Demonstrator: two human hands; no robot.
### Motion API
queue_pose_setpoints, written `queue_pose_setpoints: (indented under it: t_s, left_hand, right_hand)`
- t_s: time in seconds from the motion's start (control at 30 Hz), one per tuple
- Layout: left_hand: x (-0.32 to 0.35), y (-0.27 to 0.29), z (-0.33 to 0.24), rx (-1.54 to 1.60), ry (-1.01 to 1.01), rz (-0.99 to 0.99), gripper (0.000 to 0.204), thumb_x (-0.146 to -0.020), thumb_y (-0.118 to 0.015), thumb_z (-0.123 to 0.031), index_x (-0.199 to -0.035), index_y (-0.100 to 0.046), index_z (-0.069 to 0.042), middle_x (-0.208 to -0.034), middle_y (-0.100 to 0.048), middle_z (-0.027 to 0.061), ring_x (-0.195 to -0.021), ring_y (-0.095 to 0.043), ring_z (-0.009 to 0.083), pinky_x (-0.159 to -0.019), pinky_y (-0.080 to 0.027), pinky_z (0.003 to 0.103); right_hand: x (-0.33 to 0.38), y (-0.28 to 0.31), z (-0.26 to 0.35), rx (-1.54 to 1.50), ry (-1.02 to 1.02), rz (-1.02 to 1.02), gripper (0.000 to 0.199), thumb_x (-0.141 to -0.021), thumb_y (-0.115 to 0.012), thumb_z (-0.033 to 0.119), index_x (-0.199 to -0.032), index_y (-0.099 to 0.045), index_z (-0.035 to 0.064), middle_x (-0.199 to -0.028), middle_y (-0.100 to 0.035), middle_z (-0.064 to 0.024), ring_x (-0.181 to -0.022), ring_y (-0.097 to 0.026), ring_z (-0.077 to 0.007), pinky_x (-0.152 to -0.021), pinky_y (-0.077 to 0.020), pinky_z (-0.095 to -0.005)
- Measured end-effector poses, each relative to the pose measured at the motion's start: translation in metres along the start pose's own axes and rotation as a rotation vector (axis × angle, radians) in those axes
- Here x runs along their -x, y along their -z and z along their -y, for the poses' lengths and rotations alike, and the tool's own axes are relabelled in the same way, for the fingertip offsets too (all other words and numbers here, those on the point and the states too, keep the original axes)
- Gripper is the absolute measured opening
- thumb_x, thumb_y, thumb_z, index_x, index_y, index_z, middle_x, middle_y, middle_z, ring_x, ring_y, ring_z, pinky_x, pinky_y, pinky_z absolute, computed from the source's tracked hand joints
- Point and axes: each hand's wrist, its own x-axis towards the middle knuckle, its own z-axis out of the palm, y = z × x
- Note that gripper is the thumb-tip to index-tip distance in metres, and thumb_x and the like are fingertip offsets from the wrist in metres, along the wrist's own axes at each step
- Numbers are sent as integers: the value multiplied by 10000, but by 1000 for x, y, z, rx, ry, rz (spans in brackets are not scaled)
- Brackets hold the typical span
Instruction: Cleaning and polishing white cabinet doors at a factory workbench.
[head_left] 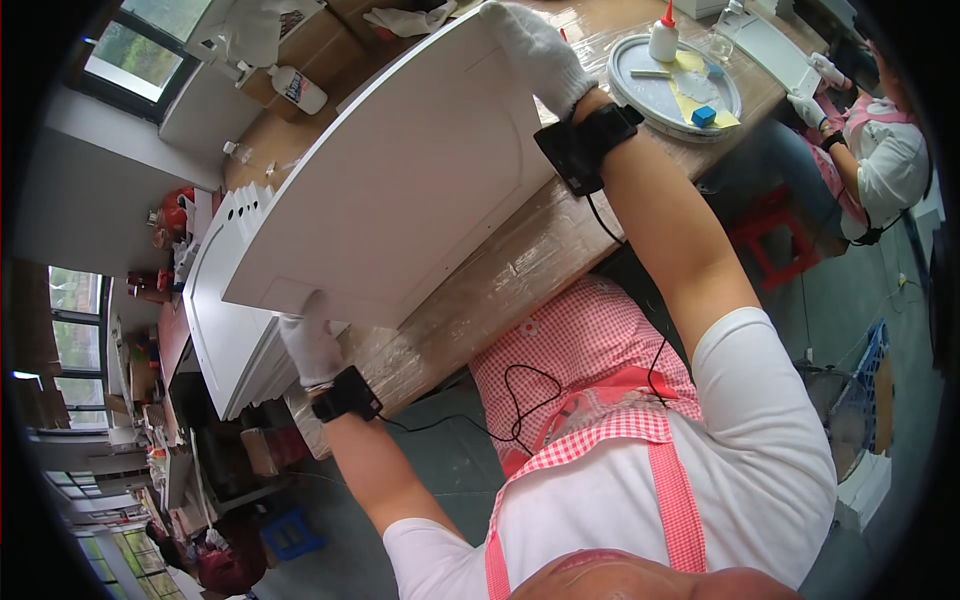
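A large white panel (400, 180) with a raised frame edge is lifted at a tilt above the wooden table (520, 270). My left hand (308, 340), in a white glove with a black wrist device, grips its lower near corner. My right hand (540, 50), also gloved and wearing a black wrist strap, grips the far upper edge. Under the panel's left end lies a stack of similar white panels (225, 330).
A round grey tray (640, 95) holds a glue bottle (664, 38), a blue block and yellow sheets. A second person in white gloves (870, 150) sits at the far right by a red stool (770, 235). A white bottle (298, 88) and cardboard boxes lie at the back.
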Motion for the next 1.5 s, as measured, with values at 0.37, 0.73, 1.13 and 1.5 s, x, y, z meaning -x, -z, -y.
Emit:
queue_pose_setpoints:
  t_s: [0.37,0.73,1.13,1.5]
  left_hand:
    - [158,-16,87,68,350,-95,533,-918,-762,-87,-1401,-551,-4,-1322,-649,74,-1193,-615,219,-1070,-468,384]
    - [201,-24,82,86,719,-112,493,-1010,-672,-226,-1418,-524,8,-1305,-653,107,-1158,-646,222,-1010,-528,377]
    - [210,-29,94,81,729,-176,487,-1049,-608,-282,-1417,-518,23,-1299,-648,136,-1148,-668,263,-966,-574,400]
    - [211,-22,103,118,728,-186,492,-1050,-607,-298,-1416,-527,21,-1300,-655,135,-1147,-670,256,-978,-569,399]
  right_hand:
    - [217,55,-53,237,-650,211,556,-1011,-625,461,-1317,-614,-3,-1149,-733,-167,-1074,-692,-243,-920,-524,-359]
    - [289,107,-20,411,-722,299,465,-970,-629,232,-1366,-599,-10,-1298,-677,-223,-1181,-669,-316,-1013,-506,-359]
    - [341,130,15,125,-1154,159,348,-1047,-569,302,-1244,-692,42,-942,-721,-49,-707,-644,-96,-590,-517,-247]
    - [314,107,13,615,-747,213,448,-892,-764,303,-1251,-687,47,-1024,-733,-120,-870,-701,-227,-822,-565,-347]
